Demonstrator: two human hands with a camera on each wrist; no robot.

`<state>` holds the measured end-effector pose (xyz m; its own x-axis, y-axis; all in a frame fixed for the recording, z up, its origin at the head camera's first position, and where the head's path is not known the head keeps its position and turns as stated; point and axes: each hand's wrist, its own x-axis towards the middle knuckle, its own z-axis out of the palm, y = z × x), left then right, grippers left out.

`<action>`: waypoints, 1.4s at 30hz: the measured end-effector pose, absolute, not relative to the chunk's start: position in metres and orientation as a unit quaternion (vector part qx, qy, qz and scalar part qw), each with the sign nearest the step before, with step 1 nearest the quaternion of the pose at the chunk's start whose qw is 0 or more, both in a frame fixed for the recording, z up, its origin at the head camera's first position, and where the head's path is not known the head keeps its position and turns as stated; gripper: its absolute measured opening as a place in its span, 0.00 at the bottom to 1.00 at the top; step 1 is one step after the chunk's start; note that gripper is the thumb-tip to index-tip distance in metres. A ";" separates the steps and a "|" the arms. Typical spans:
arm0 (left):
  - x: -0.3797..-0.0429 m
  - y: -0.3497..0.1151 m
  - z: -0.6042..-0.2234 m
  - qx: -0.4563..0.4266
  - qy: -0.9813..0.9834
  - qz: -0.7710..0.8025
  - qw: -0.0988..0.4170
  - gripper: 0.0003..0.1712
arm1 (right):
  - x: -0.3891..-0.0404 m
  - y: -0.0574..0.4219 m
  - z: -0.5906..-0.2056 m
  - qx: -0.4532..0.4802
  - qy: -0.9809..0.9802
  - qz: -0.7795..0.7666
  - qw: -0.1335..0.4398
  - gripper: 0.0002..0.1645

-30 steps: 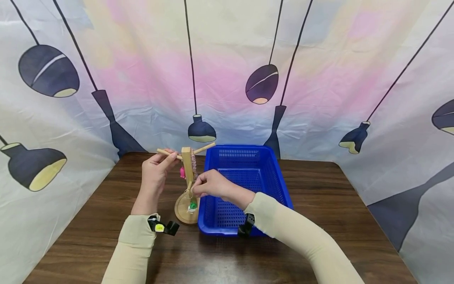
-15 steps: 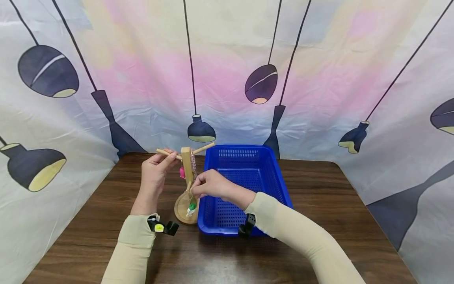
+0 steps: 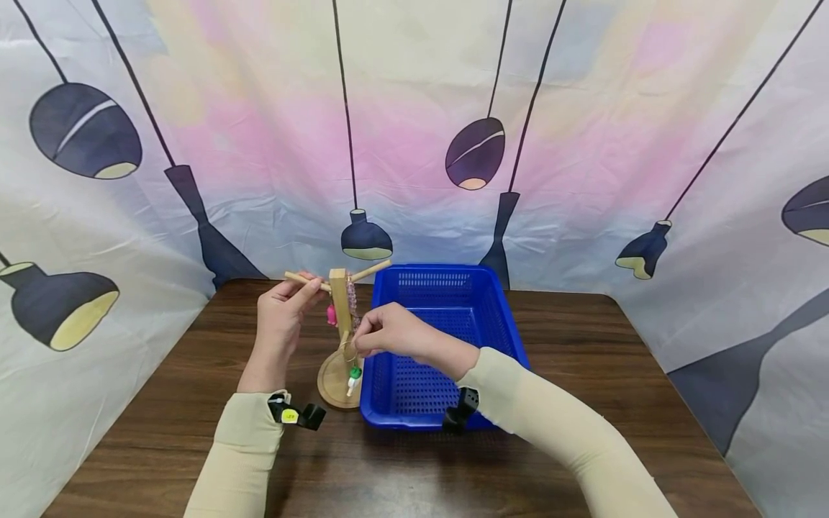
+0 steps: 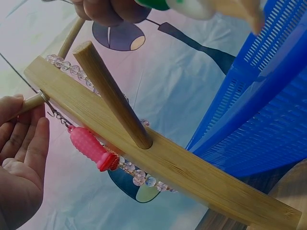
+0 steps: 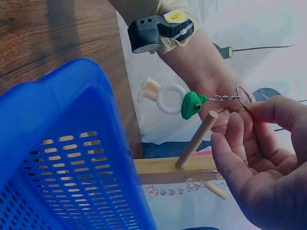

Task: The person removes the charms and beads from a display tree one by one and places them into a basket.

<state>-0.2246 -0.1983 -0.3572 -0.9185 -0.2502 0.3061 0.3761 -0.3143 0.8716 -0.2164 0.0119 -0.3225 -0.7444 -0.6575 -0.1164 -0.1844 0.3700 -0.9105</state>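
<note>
My left hand point(image 3: 281, 316) grips a side peg of a wooden stand point(image 3: 340, 302) with a round base. From that same peg hangs a pink keychain point(image 4: 88, 146). My right hand point(image 3: 395, 334) pinches the metal ring of another keychain point(image 5: 192, 105), which has a green piece, a white loop and a pale tip below its short chain. In the right wrist view this ring shows just beyond the end of the stand's lower front peg point(image 5: 196, 139), apart from it. A strand of clear pinkish beads point(image 3: 352, 298) hangs from the other upper peg.
A blue plastic basket point(image 3: 365, 403) with perforated walls stands right beside the stand, under my right forearm. The dark wooden table point(image 3: 583, 403) carries both, and a cloth backdrop point(image 3: 414, 129) printed with lamps hangs behind it.
My right hand has shifted slightly right and up, and the green and white keychain swings in its fingers. My left hand keeps its grip on the peg.
</note>
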 end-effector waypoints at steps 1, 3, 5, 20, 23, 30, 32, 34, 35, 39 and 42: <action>-0.225 -0.198 -0.357 -0.056 -0.552 -0.809 0.193 0.17 | -0.216 0.013 -0.321 -0.267 0.792 -0.495 0.239 0.06; -0.224 -0.198 -0.356 -0.052 -0.552 -0.809 0.194 0.17 | -0.216 0.015 -0.318 -0.270 0.791 -0.495 0.236 0.05; -0.224 -0.198 -0.356 -0.048 -0.553 -0.809 0.194 0.17 | -0.217 0.018 -0.316 -0.273 0.792 -0.494 0.232 0.05; -0.224 -0.197 -0.356 -0.060 -0.535 -0.819 0.198 0.16 | -0.230 0.038 -0.315 -0.255 0.805 -0.488 0.222 0.03; -0.224 -0.198 -0.356 -0.066 -0.534 -0.820 0.197 0.17 | -0.234 0.040 -0.318 -0.243 0.805 -0.489 0.231 0.03; -0.224 -0.198 -0.358 -0.076 -0.537 -0.817 0.196 0.16 | -0.249 0.043 -0.332 -0.217 0.810 -0.482 0.256 0.03; -0.224 -0.198 -0.358 -0.080 -0.537 -0.817 0.194 0.16 | -0.255 0.044 -0.336 -0.209 0.812 -0.478 0.260 0.03; -0.224 -0.198 -0.358 -0.081 -0.538 -0.816 0.193 0.16 | -0.260 0.046 -0.341 -0.204 0.813 -0.477 0.266 0.03; -0.224 -0.198 -0.358 -0.079 -0.540 -0.816 0.193 0.17 | -0.262 0.047 -0.344 -0.201 0.813 -0.476 0.267 0.03; -0.223 -0.197 -0.357 -0.068 -0.542 -0.815 0.193 0.18 | -0.269 0.049 -0.352 -0.194 0.812 -0.479 0.272 0.03; -0.223 -0.196 -0.357 -0.059 -0.543 -0.815 0.194 0.17 | -0.273 0.051 -0.355 -0.190 0.810 -0.483 0.273 0.04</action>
<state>-0.2228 -0.1964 -0.3566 -0.9181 -0.2516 0.3061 0.3794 -0.3355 0.8623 -0.2730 0.0511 -0.3549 -0.7786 -0.5712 -0.2598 -0.0428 0.4615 -0.8861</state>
